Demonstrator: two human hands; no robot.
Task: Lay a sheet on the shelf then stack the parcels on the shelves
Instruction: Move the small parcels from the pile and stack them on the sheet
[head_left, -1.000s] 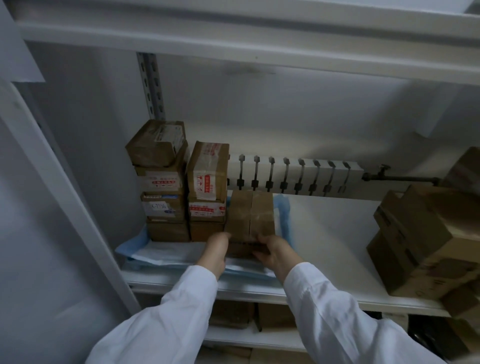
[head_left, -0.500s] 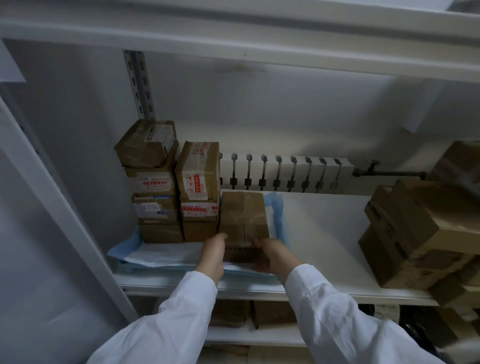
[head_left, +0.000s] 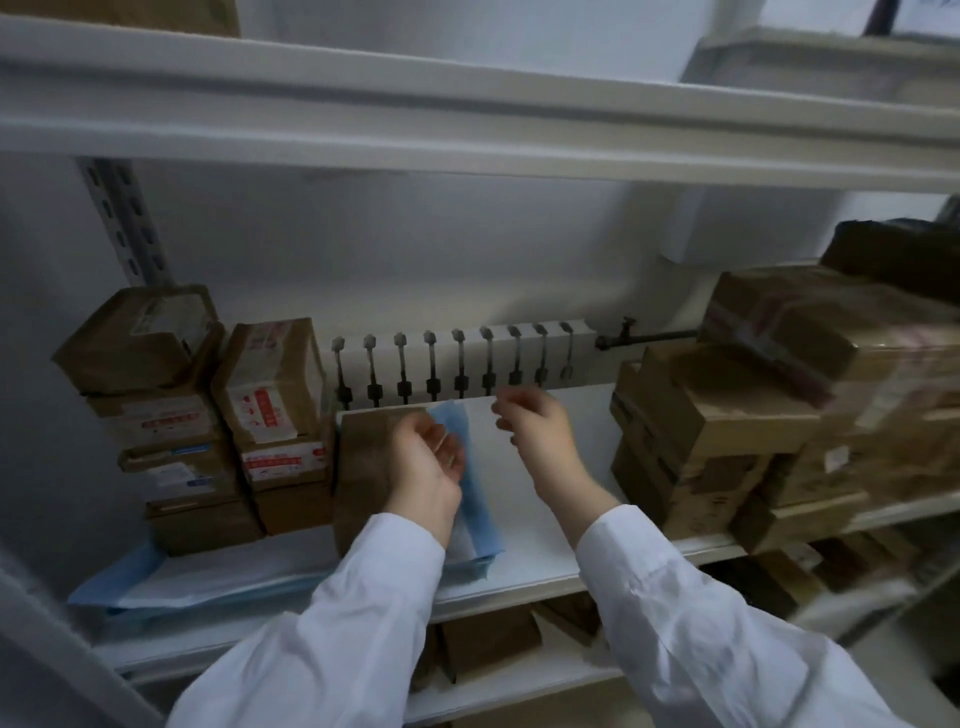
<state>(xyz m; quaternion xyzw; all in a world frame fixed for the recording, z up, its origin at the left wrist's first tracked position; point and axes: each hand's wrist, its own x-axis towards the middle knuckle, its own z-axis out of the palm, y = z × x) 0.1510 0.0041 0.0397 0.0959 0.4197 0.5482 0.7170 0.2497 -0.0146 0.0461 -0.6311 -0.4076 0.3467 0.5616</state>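
- Right, head camera, the only view: both hands are up over the middle shelf (head_left: 540, 566), white sleeves (head_left: 332, 639) filling the bottom of the picture.
- Left hand (head_left: 428, 467) hangs palm-up with the fingers loosely curled and spread, holding nothing; it sits in front of the nearest brown parcel (head_left: 363, 467) and I cannot tell whether it touches the box.
- Right hand (head_left: 540, 436) is raised over the bare white part of the shelf, fingers loosely bent, thumb and fingertips apart, nothing in it; its fingers are blurred.
- That nearest parcel stands on the blue sheet (head_left: 475, 499), right up against the taped stack to its left.
- Blue sheet lies flat along the shelf's left half, one edge showing right of the parcel, the front edge poking out at the shelf lip.
- Labels now: the second stack (head_left: 275, 415) carries white tape with red print, some of it looking like red characters, too soft to read.
- Far-left stack (head_left: 150, 415) has a white shipping label on top, a red-printed strip lower down and a blue-and-white label below that; none of the writing is legible.
- On the right, a heap of brown parcels (head_left: 737, 431) sits on the same shelf, well apart from the left group, with reddish tape on the top box and blurred beyond reading.
- Behind the shelf runs a white radiator (head_left: 457, 364) with a dark pipe and valve leading off to the right.
- Below, more brown boxes (head_left: 488, 639) rest on the lower shelf.
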